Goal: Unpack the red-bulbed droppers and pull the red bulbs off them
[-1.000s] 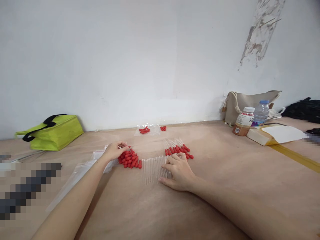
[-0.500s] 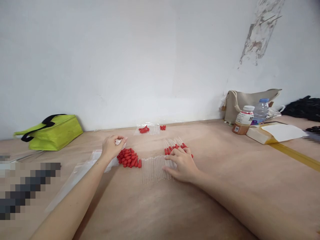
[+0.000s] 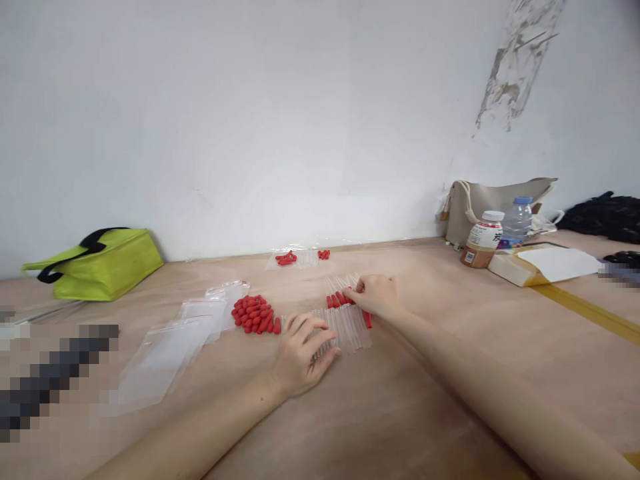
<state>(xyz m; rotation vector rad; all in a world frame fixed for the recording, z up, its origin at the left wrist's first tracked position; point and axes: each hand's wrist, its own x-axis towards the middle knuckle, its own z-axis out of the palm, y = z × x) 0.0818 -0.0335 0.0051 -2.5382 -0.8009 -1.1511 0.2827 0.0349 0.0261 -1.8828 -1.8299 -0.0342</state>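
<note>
My left hand (image 3: 304, 353) rests over the left part of a row of thin clear tubes (image 3: 353, 330), fingers spread and bent, hiding several of them. Up and to the right, my right hand (image 3: 377, 293) has its thumb and fingertips together at a group of droppers, clear tubes with red rubber bulbs (image 3: 336, 300). It pinches one of them, largely hidden by the fingers. One red bulb (image 3: 369, 320) shows just below this hand. A heap of loose red bulbs (image 3: 253, 315) lies left of the clear tubes.
Clear zip bags (image 3: 165, 353) lie overlapping at left. Near the wall is a clear bag (image 3: 305, 260) with red bulbs and tubes. A lime-green bag (image 3: 107, 267) stands far left. At right are a drink bottle (image 3: 484, 240), a water bottle (image 3: 519, 220), a beige bag (image 3: 460, 213) and a box (image 3: 520, 268).
My left hand has moved from beside the bags, right and nearer, onto the clear tubes. My right hand has moved away from the tubes, farther back to the red-bulbed droppers, its fingers closing.
</note>
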